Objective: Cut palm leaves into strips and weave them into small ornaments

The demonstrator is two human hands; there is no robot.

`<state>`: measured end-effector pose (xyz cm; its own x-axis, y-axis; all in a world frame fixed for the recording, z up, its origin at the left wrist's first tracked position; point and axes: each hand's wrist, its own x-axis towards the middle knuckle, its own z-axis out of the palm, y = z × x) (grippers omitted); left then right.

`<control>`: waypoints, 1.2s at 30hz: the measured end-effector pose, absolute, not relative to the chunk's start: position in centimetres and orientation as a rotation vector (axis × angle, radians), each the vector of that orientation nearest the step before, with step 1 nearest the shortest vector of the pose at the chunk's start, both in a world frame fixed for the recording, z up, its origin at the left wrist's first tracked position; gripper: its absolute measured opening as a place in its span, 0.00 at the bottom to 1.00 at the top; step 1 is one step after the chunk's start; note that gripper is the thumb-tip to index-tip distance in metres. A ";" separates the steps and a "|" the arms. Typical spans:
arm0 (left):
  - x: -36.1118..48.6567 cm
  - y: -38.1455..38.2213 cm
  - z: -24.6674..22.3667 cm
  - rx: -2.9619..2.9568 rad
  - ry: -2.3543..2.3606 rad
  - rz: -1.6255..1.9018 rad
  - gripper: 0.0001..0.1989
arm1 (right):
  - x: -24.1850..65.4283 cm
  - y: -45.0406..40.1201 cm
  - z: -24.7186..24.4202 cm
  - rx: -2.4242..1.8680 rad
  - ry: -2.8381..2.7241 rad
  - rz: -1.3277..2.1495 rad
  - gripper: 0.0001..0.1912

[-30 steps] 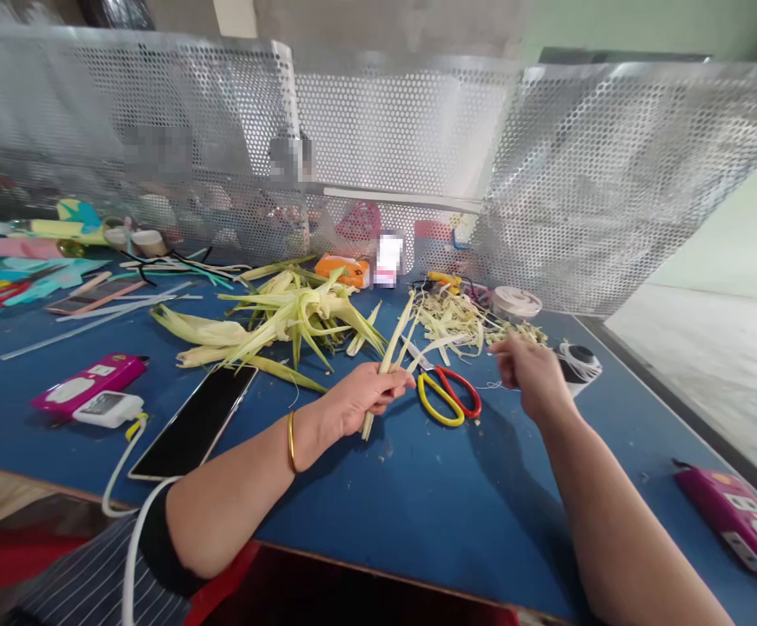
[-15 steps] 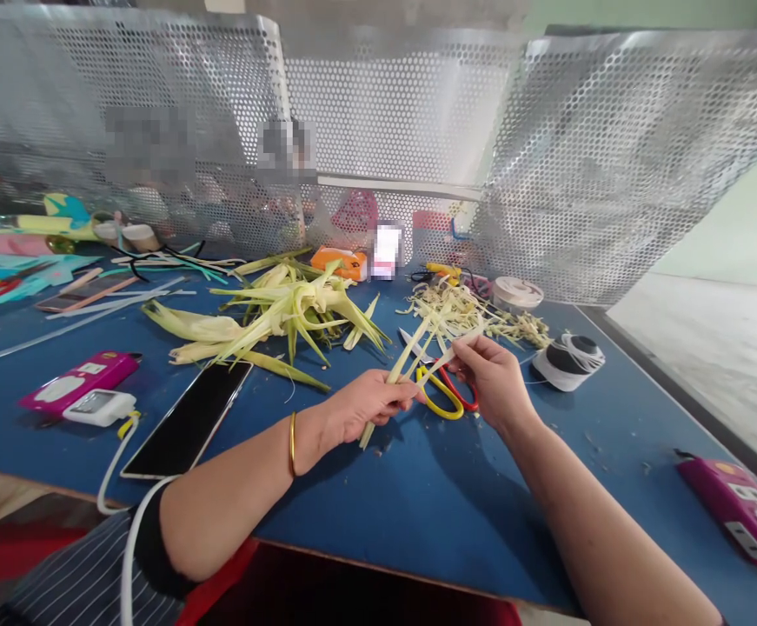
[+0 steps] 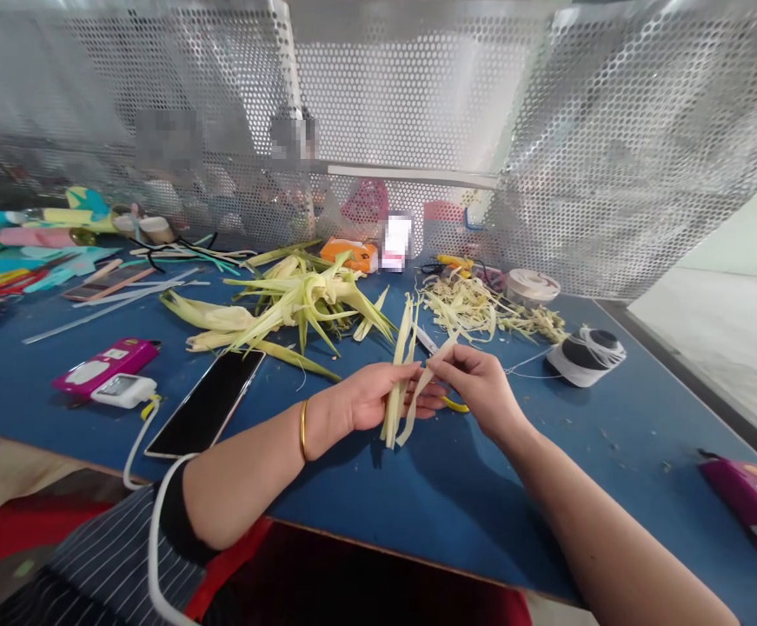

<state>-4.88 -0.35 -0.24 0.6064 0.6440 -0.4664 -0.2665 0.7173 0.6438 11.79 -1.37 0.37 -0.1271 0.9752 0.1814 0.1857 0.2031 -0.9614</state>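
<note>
Pale corn husk strips (image 3: 392, 421) stand nearly upright across the palm of my left hand (image 3: 373, 396). That hand's thumb presses on them, while its other fingers stretch out behind. My right hand (image 3: 483, 384) is closed in a pinch on one loose, flat husk strip (image 3: 415, 409), whose lower end hangs beside the bundle. Behind both hands lie scissors; a blade (image 3: 426, 340) and part of the yellow handle (image 3: 455, 406) show, and the rest is hidden. A heap of green-white corn husks (image 3: 300, 300) lies beyond my left hand.
Shredded husk (image 3: 460, 304) is piled near a white tape roll (image 3: 532, 286). A black-and-white thread spool (image 3: 587, 356) stands at right, its thread trailing left. A dark phone (image 3: 209, 404) and purple device (image 3: 105, 365) lie at left, with a white cable by my arm. Perforated metal panels (image 3: 410, 104) stand behind.
The husk strips have turned more upright, and my left fingers have loosened and stretched out. My right hand has come closer to the left with its strip. The view has shifted slightly.
</note>
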 end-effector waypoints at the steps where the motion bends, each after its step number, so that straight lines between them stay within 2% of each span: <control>1: -4.8 -0.4 -0.3 0.560 0.748 0.555 0.15 | 11.7 -1.4 0.1 -1.168 -1.514 1.022 0.13; 11: -4.6 -1.2 0.8 0.559 0.702 0.637 0.17 | 11.2 -1.2 -0.5 -1.236 -1.432 0.959 0.16; 14: -5.0 -0.7 1.3 0.545 0.628 0.838 0.15 | 10.9 -1.5 -0.3 -1.238 -1.381 1.084 0.18; 18: -5.8 -0.1 2.0 0.491 0.502 1.046 0.12 | 10.4 -2.4 -0.3 -1.138 -1.743 1.315 0.19; 21: -6.1 0.0 2.1 0.452 0.450 1.076 0.12 | 10.0 -3.2 -0.6 -1.109 -2.022 1.045 0.16; 25: -5.8 -0.2 1.9 0.427 0.448 1.050 0.12 | 9.6 -3.6 -1.0 -1.098 -2.124 0.741 0.15; 36: -5.8 -0.2 1.6 0.437 0.461 1.042 0.11 | 9.6 -3.8 -0.7 -1.129 -2.144 0.580 0.19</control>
<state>-5.77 -0.24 1.63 0.4278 0.8907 -0.1540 -0.7128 0.4372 0.5484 9.58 -3.77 -0.67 -0.4275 0.8412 0.3311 0.5596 0.5339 -0.6339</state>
